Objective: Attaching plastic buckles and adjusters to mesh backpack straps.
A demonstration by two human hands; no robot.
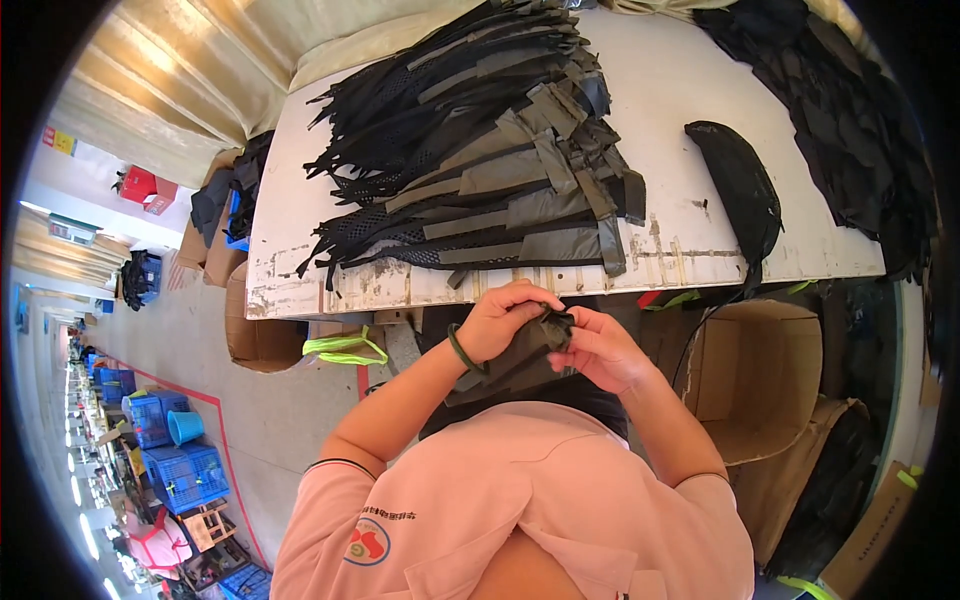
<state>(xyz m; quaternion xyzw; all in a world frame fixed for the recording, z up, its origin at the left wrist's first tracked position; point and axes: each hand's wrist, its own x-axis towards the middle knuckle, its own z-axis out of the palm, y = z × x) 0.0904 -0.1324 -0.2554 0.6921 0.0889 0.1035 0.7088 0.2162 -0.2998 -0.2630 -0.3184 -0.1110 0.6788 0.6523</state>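
Note:
Just off the table's near edge, my left hand (505, 318) pinches the bunched end of a dark olive-grey fabric piece (522, 362). On the other side of that bunched end, my right hand (606, 350) has its thumb and fingers closed on the cloth. The rest of the piece hangs toward my lap. Beyond my hands, a spread pile of black mesh pieces with olive-grey fabric strips (520, 190) lies on the white table (665, 180). A black half-moon-shaped fabric piece (735, 190) rests to its right.
More black fabric (840, 130) is heaped along the table's right end. Below the edge stand an open cardboard box (755, 375) at right and another box (262, 325) at left, near a neon-yellow strap (345, 347). Blue crates (185, 475) line the floor at far left.

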